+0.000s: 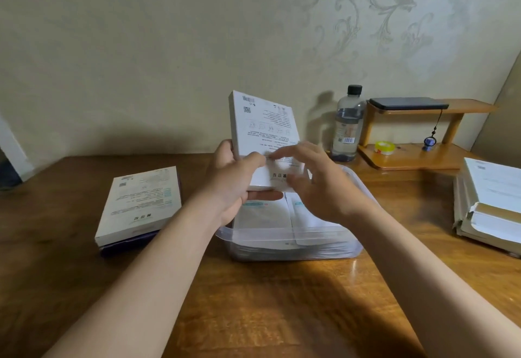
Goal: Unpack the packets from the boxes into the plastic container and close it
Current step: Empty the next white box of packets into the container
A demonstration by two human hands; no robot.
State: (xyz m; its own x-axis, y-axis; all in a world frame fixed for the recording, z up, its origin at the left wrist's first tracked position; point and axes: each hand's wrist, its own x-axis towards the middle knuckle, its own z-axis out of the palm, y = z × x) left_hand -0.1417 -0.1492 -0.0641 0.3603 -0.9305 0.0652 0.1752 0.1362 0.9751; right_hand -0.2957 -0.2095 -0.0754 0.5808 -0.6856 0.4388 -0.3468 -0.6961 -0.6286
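Gripped upright in left hand [234,177], one box [263,123], long axis near-vertical above container [282,236]; right hand [318,188] blurred, grip untellable; second box [141,202] flat.

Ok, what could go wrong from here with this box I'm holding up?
The white box is gripped by the left hand while the right hand touches its lower end, so it could slip. That end hangs over the plastic container, which already holds packets, so new ones might slide past the rim.
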